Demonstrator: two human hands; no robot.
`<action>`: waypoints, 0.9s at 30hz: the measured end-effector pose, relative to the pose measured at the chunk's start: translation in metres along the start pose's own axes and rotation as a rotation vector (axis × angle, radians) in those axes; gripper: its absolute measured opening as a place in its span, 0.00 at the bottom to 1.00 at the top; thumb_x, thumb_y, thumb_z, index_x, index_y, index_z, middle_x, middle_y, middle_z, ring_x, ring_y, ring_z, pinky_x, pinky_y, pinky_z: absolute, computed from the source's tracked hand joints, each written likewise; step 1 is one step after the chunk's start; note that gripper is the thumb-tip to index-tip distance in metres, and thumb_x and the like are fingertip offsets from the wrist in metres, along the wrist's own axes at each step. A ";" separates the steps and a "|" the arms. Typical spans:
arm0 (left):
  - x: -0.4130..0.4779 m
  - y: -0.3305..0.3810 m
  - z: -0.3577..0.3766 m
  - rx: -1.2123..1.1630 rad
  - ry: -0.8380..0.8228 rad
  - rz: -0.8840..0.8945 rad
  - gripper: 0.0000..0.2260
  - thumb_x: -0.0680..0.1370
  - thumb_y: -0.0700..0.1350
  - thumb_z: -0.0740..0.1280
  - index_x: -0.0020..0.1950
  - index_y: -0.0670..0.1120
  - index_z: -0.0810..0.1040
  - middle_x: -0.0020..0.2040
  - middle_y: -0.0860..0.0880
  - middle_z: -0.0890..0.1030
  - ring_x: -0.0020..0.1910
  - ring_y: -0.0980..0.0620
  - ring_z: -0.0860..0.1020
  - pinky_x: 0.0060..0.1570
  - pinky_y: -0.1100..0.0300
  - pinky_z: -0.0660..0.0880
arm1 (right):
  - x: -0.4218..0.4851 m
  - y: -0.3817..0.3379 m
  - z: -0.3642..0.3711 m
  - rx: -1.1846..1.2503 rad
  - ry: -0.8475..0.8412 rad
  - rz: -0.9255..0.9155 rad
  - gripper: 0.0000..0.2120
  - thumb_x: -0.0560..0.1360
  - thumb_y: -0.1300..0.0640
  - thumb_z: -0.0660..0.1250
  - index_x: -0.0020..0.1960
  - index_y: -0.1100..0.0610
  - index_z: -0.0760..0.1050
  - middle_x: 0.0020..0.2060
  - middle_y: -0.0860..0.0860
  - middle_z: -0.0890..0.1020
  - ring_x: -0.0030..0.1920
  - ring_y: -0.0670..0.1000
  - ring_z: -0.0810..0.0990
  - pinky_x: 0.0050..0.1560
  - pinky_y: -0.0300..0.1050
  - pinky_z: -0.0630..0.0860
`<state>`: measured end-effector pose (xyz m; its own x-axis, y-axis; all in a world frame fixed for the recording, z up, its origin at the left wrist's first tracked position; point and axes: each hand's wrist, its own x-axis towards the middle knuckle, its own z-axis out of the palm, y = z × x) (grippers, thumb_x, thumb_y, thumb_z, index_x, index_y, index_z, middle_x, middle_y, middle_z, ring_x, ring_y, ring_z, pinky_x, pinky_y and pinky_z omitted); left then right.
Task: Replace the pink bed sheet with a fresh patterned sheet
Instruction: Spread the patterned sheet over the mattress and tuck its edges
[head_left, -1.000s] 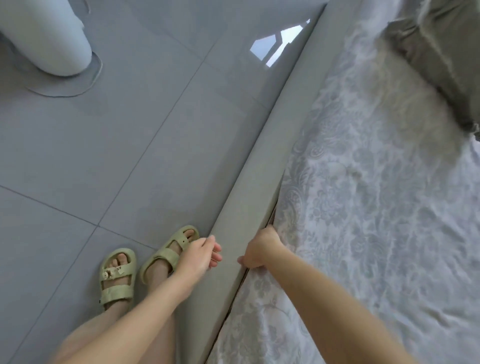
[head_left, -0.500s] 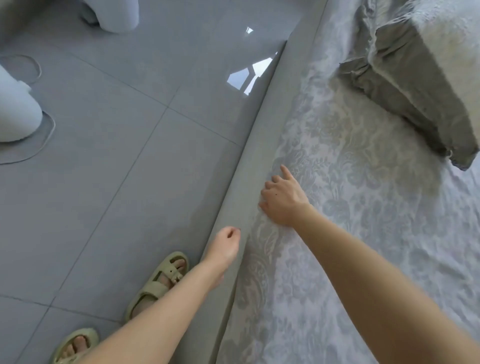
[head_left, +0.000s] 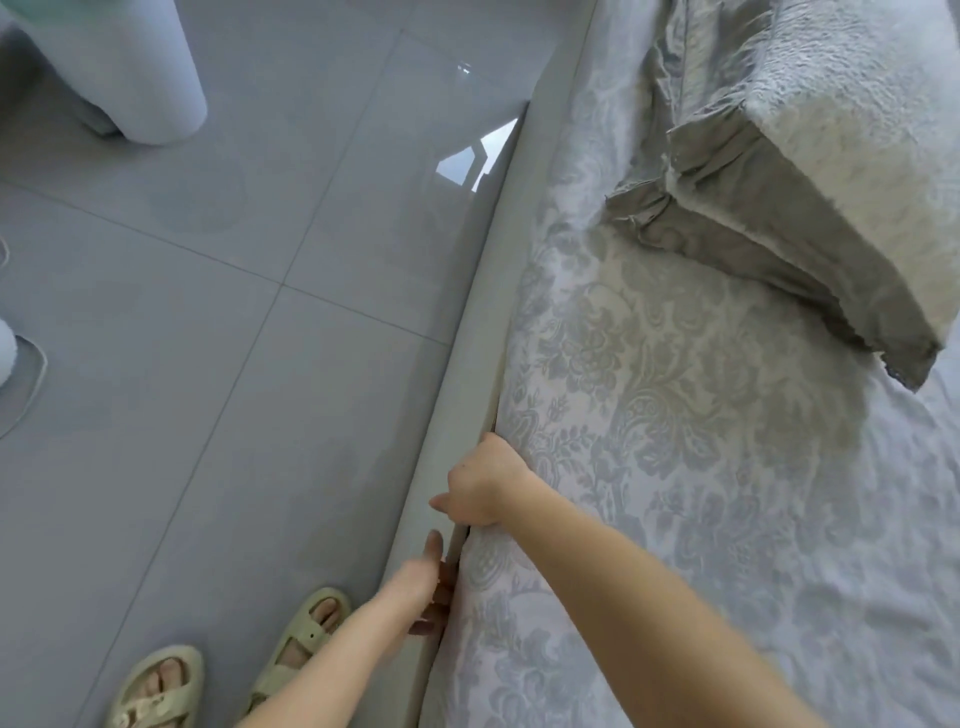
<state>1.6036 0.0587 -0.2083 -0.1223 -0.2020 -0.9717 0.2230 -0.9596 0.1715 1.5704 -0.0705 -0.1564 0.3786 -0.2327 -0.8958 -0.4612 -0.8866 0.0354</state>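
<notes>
Inspecting the near side of the bed, we are finding the patterned sheet (head_left: 701, 467) lying spread across the top, its edge running along the grey bed frame (head_left: 467, 374). No pink sheet is showing anywhere in view. The right hand (head_left: 480, 480) is curling over that edge, knuckles up, with the fingers going down into the gap between sheet and frame and the thumb sticking out toward the floor side. We are recording it as clasping the sheet's edge, though the fingertips are hidden. The left hand (head_left: 426, 587) is sitting nearer the person at the same gap, thumb lying straight along the frame and fingers reaching into the crack. Whether it is grasping cloth we cannot tell. A folded blanket (head_left: 779, 171) is resting on the sheet toward the far end, well apart from both hands.

We are judging the step in hand to be the tucking of the side edge. The sheet is looking light, thin and limp, so it is likely to bunch and slide rather than keep a shape. We are advising taking hold at the hem itself, close to the gap, and feeding it down in short stretches along the frame
</notes>
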 end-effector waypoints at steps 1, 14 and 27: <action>0.003 0.006 -0.007 -0.008 0.058 0.037 0.28 0.82 0.58 0.46 0.44 0.41 0.78 0.39 0.44 0.81 0.38 0.46 0.78 0.41 0.59 0.70 | -0.006 0.004 -0.001 0.152 0.181 -0.022 0.21 0.82 0.48 0.50 0.54 0.57 0.79 0.53 0.55 0.82 0.57 0.57 0.78 0.63 0.52 0.62; -0.068 0.227 -0.030 0.183 0.158 0.377 0.16 0.82 0.47 0.51 0.42 0.42 0.72 0.34 0.44 0.76 0.31 0.49 0.71 0.31 0.61 0.65 | -0.115 0.074 -0.016 1.418 0.029 0.652 0.22 0.80 0.47 0.55 0.67 0.58 0.71 0.56 0.57 0.78 0.55 0.57 0.79 0.54 0.52 0.78; -0.298 0.542 -0.006 0.541 -0.036 0.819 0.16 0.83 0.46 0.54 0.48 0.36 0.76 0.38 0.41 0.78 0.35 0.46 0.75 0.36 0.60 0.71 | -0.250 0.218 -0.212 1.684 0.654 1.076 0.11 0.72 0.55 0.58 0.33 0.55 0.73 0.32 0.56 0.79 0.37 0.60 0.83 0.33 0.50 0.80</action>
<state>1.7667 -0.4001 0.1734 -0.1590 -0.8421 -0.5154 -0.2200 -0.4787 0.8499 1.5452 -0.2907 0.1695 -0.4829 -0.6912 -0.5377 -0.6049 0.7072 -0.3659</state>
